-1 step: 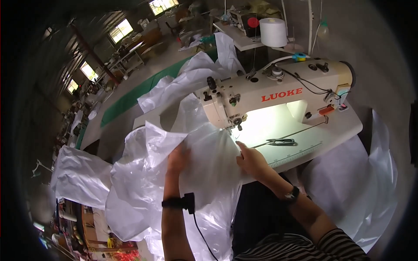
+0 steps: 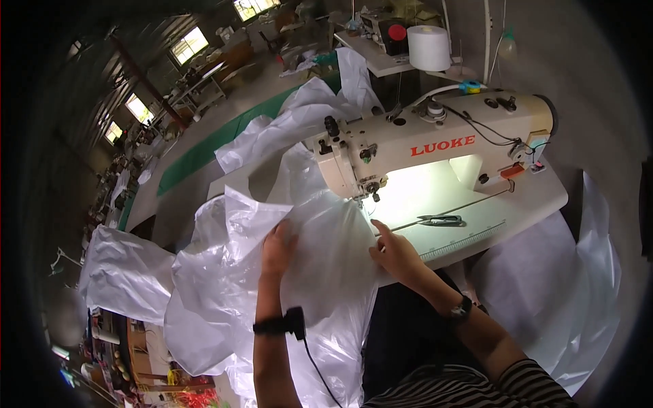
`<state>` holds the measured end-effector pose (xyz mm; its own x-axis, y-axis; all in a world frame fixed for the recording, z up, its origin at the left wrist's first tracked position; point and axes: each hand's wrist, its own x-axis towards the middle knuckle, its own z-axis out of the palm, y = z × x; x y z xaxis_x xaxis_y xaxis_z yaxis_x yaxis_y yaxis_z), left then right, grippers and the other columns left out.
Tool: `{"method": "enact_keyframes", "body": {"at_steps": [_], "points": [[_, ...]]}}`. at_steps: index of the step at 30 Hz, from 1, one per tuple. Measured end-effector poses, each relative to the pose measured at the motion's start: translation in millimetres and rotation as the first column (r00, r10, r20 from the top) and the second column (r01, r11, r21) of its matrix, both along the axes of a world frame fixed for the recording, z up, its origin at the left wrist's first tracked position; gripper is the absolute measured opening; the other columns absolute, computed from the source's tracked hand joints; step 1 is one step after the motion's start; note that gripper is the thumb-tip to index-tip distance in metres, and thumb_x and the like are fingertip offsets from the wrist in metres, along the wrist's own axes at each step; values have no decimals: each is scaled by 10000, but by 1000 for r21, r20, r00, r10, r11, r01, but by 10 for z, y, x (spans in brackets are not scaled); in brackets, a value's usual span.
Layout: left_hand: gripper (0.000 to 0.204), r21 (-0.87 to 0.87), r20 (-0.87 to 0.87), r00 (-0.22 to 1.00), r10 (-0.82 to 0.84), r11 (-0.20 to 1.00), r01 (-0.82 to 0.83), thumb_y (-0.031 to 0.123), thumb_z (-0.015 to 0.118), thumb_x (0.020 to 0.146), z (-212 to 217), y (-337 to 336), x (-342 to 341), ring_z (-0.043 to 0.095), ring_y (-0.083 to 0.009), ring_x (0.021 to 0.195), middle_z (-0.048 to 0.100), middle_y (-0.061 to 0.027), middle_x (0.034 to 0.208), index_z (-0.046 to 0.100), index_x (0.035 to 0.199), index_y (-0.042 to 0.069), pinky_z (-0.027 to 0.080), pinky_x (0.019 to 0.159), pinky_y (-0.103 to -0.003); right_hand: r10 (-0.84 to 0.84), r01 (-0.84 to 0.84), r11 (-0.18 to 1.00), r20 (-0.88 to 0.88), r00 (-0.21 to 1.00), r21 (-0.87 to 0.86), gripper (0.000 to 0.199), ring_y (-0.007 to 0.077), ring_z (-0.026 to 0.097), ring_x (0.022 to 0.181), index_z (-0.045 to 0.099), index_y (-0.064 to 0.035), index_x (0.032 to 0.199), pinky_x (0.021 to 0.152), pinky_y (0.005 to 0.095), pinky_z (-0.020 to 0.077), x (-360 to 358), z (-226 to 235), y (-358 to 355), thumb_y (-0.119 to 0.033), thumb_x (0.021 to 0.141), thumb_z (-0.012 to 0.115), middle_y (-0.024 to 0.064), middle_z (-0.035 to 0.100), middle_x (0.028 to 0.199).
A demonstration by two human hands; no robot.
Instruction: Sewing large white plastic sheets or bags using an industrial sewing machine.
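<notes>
A large white plastic-like sheet [image 2: 326, 251] lies in folds under the head of a white sewing machine [image 2: 435, 129] and spills toward me and to the left. My left hand [image 2: 277, 250] rests on it left of the needle area, fingers stretched forward beside a raised fold. My right hand [image 2: 396, 255] is at the sheet's right edge, just in front of the needle. Its index finger points forward, the thumb stands apart from it, and the other fingers curl underneath. Steel thread snips [image 2: 442, 220] lie on the lit machine bed, right of that hand.
A white thread cone [image 2: 428, 49] stands behind the machine. More white sheeting hangs right of the table [image 2: 544, 292] and lies in a heap behind on the left [image 2: 299, 112]. A green strip [image 2: 204, 160] runs along the far table. A black cable trails from my left wrist band [image 2: 280, 322].
My left hand, blurred a moment before, now shows sharply and sits slightly differently on the sheet. The right hand keeps almost the same place.
</notes>
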<state>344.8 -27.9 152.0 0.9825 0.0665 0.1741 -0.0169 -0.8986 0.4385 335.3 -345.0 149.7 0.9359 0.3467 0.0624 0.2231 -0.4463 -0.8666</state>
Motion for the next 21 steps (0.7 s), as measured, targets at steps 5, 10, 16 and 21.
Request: {"method": "enact_keyframes", "body": {"at_steps": [5,10,16,21], "points": [[564,-1,290,946,145,988,-152,161,692,862,276,-653,-1386,481,-390,1294,477,-200,1441,490,1374,39,362,1100,-481,410,91,650,-449,794,755,539,195,665,947,336,-47,1438,774,336,592,-930,-763,-34,-78,970,601,80,639,1064],[679,-155,367,841,398,917,-367,179,691,883,-340,-526,-2576,369,-427,1388,371,-229,1512,373,1461,15,312,1140,-482,610,46,729,-678,409,683,335,189,670,919,559,-17,1238,786,327,568,-1097,-1058,112,-73,916,632,82,666,1006],[934,-182,-94,823,560,803,-567,284,761,846,-1136,-230,-3302,272,-446,1430,255,-274,1547,192,1523,-14,297,1154,-491,849,-772,454,-479,223,445,217,228,667,828,713,29,916,801,349,523,-1243,-1128,278,-180,861,718,118,715,905],[1042,-289,-13,648,762,618,-732,312,812,796,-1659,-36,-3210,310,-457,1397,251,-304,1511,144,1526,-16,324,1137,-508,812,-806,495,-502,297,324,433,270,651,970,721,39,966,892,395,501,-1435,-636,327,-386,883,713,204,703,1017]]}}
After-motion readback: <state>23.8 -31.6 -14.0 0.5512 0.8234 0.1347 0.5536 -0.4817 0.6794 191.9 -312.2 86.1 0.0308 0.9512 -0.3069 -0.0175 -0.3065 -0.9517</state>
